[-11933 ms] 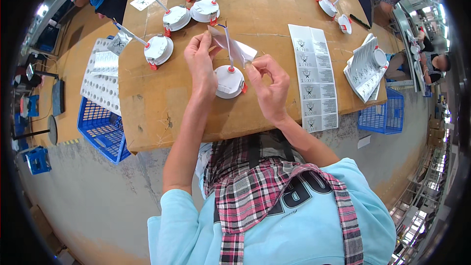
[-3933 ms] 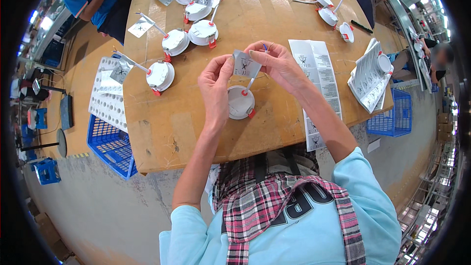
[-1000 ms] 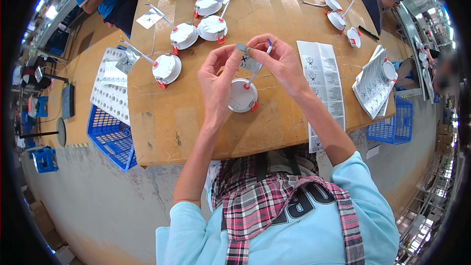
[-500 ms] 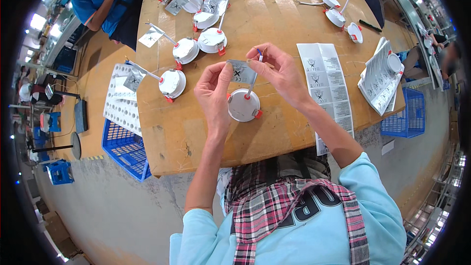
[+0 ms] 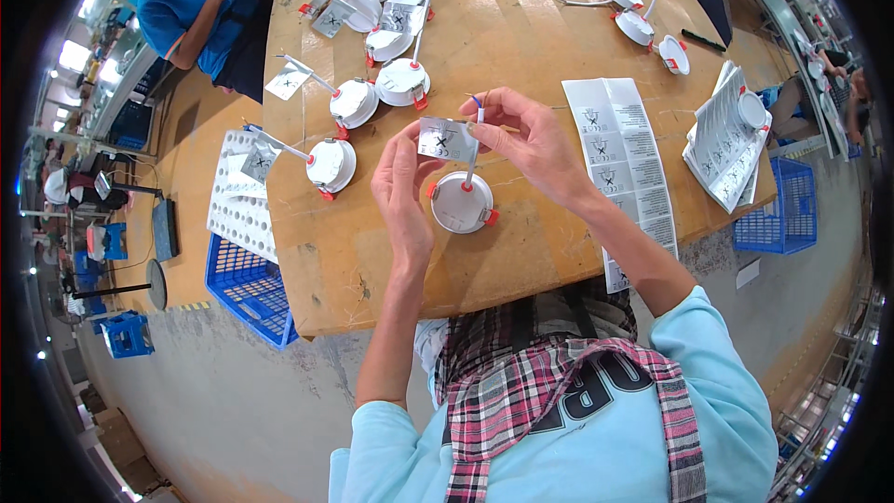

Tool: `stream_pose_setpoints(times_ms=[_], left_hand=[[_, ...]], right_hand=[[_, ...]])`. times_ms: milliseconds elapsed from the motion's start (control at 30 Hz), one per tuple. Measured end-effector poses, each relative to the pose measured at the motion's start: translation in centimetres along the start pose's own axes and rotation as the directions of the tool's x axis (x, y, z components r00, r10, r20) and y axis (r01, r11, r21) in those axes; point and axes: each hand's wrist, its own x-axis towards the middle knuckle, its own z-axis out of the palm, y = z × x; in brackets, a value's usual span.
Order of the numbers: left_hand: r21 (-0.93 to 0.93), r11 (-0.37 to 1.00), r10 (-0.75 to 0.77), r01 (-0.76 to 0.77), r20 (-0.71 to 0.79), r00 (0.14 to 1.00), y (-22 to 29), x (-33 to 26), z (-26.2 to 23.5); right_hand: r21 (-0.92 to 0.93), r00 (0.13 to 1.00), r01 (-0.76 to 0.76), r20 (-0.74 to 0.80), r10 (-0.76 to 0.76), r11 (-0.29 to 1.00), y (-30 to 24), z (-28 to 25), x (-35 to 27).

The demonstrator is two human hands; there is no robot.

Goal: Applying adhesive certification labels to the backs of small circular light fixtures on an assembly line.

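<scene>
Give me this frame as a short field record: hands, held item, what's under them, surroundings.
left hand: pinches the left edge of a small label
right hand: pinches the label's right edge together with a thin white cable
under hands: round white lamp with red clips, lying on the wooden table; the cable rises from it
right of hands: label sheet flat on the table
left of hands: more white lamps, tagged
beside table: blue crate on the floor
</scene>
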Motion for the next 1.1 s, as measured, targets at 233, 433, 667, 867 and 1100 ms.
stream_pose_setpoints(times_ms=[233,433,667,867,1100], left_hand=[[0.069,0.997,-0.023,0.024,-0.014,1.0,-0.7,-1.5,-1.1],[0.184,0.978,-0.149,0.095,0.305,0.941,-0.7,-2.7,-1.4],[0.428,0.903,-0.029,-0.035,0.144,0.989,-1.5,-3.2,-0.7],[0.333,0.94,-0.087,0.068,0.043,0.995,-1.8,-3.3,-0.7],[0.424,0.899,-0.177,0.111,0.119,0.977,-0.7,-2.9,-0.6]], right_hand=[[0.006,0.999,-0.011,0.031,0.011,1.0,-0.2,0.0,0.0],[0.023,0.997,-0.044,0.066,0.043,0.999,-0.4,-0.6,-0.2],[-0.243,0.954,0.102,-0.252,-0.164,0.965,-1.4,-0.7,-1.7],[-0.624,0.936,0.29,0.027,-0.351,0.725,-1.5,-0.3,-3.3],[-0.73,0.916,0.346,0.128,-0.379,0.589,-1.0,1.0,-2.9]])
